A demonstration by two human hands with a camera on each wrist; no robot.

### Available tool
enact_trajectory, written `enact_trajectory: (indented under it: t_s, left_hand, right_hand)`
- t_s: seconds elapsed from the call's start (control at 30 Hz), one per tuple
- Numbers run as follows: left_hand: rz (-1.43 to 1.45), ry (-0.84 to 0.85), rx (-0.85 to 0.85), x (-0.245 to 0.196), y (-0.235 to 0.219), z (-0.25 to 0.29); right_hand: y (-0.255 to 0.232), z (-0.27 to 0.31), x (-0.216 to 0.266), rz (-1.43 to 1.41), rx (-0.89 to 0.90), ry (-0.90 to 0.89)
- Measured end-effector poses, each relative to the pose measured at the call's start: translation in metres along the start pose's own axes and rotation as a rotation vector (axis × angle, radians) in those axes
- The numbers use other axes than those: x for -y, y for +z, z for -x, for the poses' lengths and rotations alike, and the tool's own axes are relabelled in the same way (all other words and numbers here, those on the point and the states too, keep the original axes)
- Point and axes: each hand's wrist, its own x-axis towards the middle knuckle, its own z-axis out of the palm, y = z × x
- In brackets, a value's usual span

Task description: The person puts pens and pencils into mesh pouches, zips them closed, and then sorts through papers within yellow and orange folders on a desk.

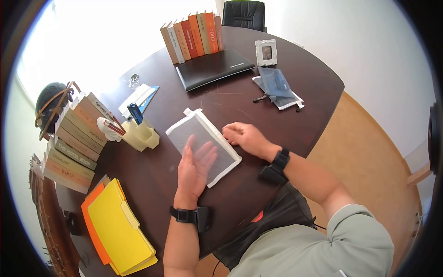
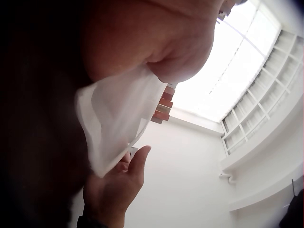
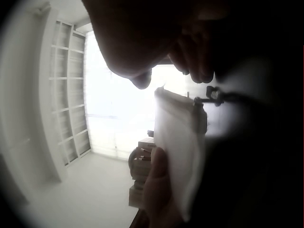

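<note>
A white-edged mesh pouch [image 1: 217, 157] is tilted up over the dark table. My left hand [image 1: 191, 173] grips its lower left side; the fingers show hazily through the mesh, and the thumb is at its near side in the right wrist view. Beside the zipper edge is my right hand [image 1: 247, 138], fingers bent and thumb apart from them in the right wrist view, with nothing seen between. There, a dark zipper pull [image 3: 214, 95] hangs at the corner of the pouch [image 3: 178, 152]. Whether the right fingertips touch the edge, I cannot tell.
Two more pouches [image 1: 279, 90] lie at the right, near a white picture frame [image 1: 266, 52]. Behind are a closed laptop [image 1: 214, 69] and upright books [image 1: 196, 37]. To the left stand a pen holder [image 1: 140, 136], more books [image 1: 76, 143] and yellow folders [image 1: 117, 226].
</note>
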Motion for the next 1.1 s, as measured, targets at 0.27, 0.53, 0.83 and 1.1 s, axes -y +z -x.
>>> enact_trajectory:
  t_s: [0.27, 0.53, 0.83, 1.1]
  left_hand:
    - [-0.009, 0.013, 0.002, 0.003, 0.000, -0.003]
    - [-0.049, 0.028, -0.020, 0.005, -0.002, -0.005]
    - [0.100, 0.148, -0.094, 0.002, -0.008, -0.005]
    - [0.144, 0.175, -0.093, 0.004, -0.013, -0.008]
  right_hand:
    - [0.023, -0.007, 0.000, 0.126, 0.037, -0.036]
    - [0.023, -0.002, 0.001, -0.122, -0.090, -0.033]
    - [0.007, -0.002, -0.009, -0.605, -0.208, -0.029]
    - [0.014, -0.004, -0.016, -0.331, -0.228, -0.109]
